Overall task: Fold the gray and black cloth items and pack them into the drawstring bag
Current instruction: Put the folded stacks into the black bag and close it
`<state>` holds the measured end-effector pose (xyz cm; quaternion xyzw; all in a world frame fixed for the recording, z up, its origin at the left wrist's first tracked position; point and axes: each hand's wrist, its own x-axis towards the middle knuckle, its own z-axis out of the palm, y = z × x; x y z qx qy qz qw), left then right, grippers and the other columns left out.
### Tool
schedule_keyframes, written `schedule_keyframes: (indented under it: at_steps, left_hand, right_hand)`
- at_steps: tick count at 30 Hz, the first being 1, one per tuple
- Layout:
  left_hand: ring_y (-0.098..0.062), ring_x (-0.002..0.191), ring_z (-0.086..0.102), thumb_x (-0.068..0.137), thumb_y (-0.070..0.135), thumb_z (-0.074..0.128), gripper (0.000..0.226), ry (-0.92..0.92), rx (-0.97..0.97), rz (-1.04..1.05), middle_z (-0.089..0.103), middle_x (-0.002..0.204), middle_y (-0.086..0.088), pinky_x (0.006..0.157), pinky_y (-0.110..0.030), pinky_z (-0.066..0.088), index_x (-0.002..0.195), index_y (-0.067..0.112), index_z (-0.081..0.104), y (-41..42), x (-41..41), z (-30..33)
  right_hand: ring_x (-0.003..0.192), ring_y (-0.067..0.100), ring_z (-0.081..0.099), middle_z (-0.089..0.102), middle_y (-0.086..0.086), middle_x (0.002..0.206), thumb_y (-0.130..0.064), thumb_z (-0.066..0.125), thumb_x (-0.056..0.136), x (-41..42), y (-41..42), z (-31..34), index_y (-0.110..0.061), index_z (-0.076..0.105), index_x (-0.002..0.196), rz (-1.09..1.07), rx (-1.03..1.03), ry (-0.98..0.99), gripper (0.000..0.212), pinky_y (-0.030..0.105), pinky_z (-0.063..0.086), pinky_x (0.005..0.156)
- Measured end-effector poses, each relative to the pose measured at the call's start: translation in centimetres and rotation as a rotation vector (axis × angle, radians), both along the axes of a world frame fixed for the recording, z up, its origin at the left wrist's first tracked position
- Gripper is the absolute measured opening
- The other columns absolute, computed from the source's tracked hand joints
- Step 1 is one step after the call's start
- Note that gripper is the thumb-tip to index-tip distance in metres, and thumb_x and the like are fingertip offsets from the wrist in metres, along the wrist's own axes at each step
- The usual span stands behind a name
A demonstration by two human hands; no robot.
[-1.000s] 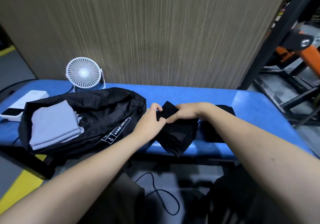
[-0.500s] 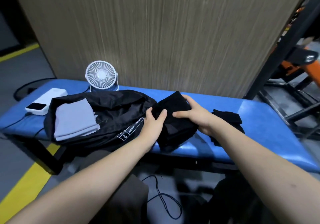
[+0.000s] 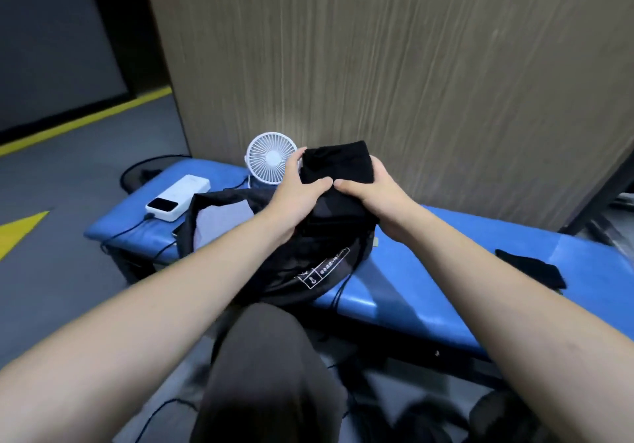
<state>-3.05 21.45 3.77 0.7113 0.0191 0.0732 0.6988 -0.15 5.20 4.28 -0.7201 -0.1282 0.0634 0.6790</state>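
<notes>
Behind the blue padded bench (image 3: 429, 271): a tall wood-grain panel (image 3: 394, 65). To the left: grey floor (image 3: 61, 271) with yellow lines (image 3: 85, 120) and a dark wall (image 3: 51, 30). At the far right edge: a black metal frame (image 3: 597, 202). Dim, even light.

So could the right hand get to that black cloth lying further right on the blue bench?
Probably not yet: the right hand and left hand both grip the folded black cloth. Otherwise the way to the loose black cloth on the blue padded bench looks free.
</notes>
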Motion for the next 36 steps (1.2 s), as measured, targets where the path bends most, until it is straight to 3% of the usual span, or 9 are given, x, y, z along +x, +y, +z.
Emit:
schedule_keyframes:
  at_steps: [4,9,13,16,19,22,25,29,36]
  left_hand:
    - [-0.02,0.101,0.068,0.086,0.019,0.069,0.062,0.035,0.068,0.017,0.066,0.119,-0.003,0.092,-0.039,0.056,0.138,0.036,0.039,4.8,1.0,-0.2]
    - [-0.022,0.108,0.064,0.089,0.015,0.066,0.054,0.071,0.231,0.084,0.062,0.118,0.0,0.099,-0.043,0.051,0.136,0.028,0.043,7.8,3.0,-2.2]
    - [-0.022,0.101,0.066,0.088,0.03,0.066,0.041,0.19,0.304,0.083,0.067,0.111,-0.004,0.097,-0.044,0.051,0.124,0.024,0.047,8.8,4.2,-3.8]
    - [-0.02,0.099,0.063,0.085,0.043,0.066,0.04,0.278,0.552,0.053,0.067,0.105,-0.002,0.094,-0.039,0.049,0.112,0.019,0.049,9.2,5.0,-4.3]
    - [-0.019,0.091,0.06,0.084,0.05,0.063,0.04,0.292,0.878,-0.022,0.065,0.096,0.0,0.078,-0.034,0.045,0.101,0.015,0.052,9.0,5.4,-3.8]
    - [-0.015,0.081,0.056,0.085,0.052,0.061,0.037,0.274,1.021,-0.11,0.061,0.088,0.005,0.062,-0.029,0.039,0.096,0.017,0.052,8.7,5.8,-3.8]
    - [-0.016,0.098,0.059,0.085,0.046,0.062,0.036,0.249,1.03,-0.196,0.065,0.111,0.004,0.081,-0.032,0.045,0.112,0.024,0.052,8.9,6.4,-4.3]
    - [-0.017,0.117,0.055,0.088,0.038,0.061,0.049,0.206,1.085,-0.292,0.058,0.133,0.006,0.101,-0.036,0.043,0.134,0.034,0.047,9.2,6.3,-4.5]
    - [-0.023,0.132,0.047,0.096,0.041,0.052,0.048,0.153,1.223,-0.309,0.053,0.143,0.005,0.11,-0.039,0.034,0.143,0.035,0.043,8.8,6.0,-4.7]
  right_hand:
    - [0.113,0.019,0.066,0.067,0.003,0.123,-0.02,0.075,0.077,1.9,4.8,-1.1,-0.02,0.048,0.132,0.046,-0.011,0.01,0.061,0.043,0.053,0.098]
    - [0.112,0.022,0.066,0.068,0.008,0.121,-0.009,0.071,0.082,4.4,7.7,-4.0,-0.015,0.051,0.13,0.076,-0.051,0.037,0.052,0.038,0.055,0.095]
    - [0.108,0.016,0.068,0.068,0.003,0.121,-0.018,0.078,0.076,5.4,8.2,-6.8,-0.019,0.047,0.133,0.076,-0.093,0.111,0.065,0.04,0.055,0.095]
    - [0.104,0.015,0.068,0.069,0.002,0.117,-0.019,0.081,0.074,6.0,8.0,-8.4,-0.018,0.05,0.128,0.102,-0.195,0.122,0.063,0.038,0.056,0.093]
    - [0.101,0.014,0.07,0.072,-0.001,0.112,-0.029,0.088,0.064,6.0,7.6,-8.8,-0.02,0.057,0.123,0.153,-0.339,0.127,0.067,0.038,0.057,0.092]
    - [0.104,0.013,0.067,0.069,-0.001,0.115,-0.036,0.087,0.06,6.1,7.6,-8.9,-0.019,0.056,0.123,0.183,-0.479,0.057,0.072,0.038,0.055,0.094]
    - [0.114,0.019,0.061,0.062,0.0,0.122,-0.054,0.082,0.06,5.8,8.2,-8.5,-0.017,0.046,0.129,0.198,-0.698,0.027,0.086,0.041,0.048,0.1]
    - [0.129,0.028,0.047,0.053,0.004,0.136,-0.061,0.065,0.08,4.4,9.3,-9.0,-0.021,0.041,0.14,0.165,-0.983,-0.102,0.076,0.049,0.035,0.106]
    - [0.124,0.015,0.053,0.055,-0.006,0.132,-0.054,0.062,0.087,4.8,6.7,-7.8,-0.019,0.049,0.141,0.251,-0.768,-0.075,0.066,0.03,0.04,0.105]
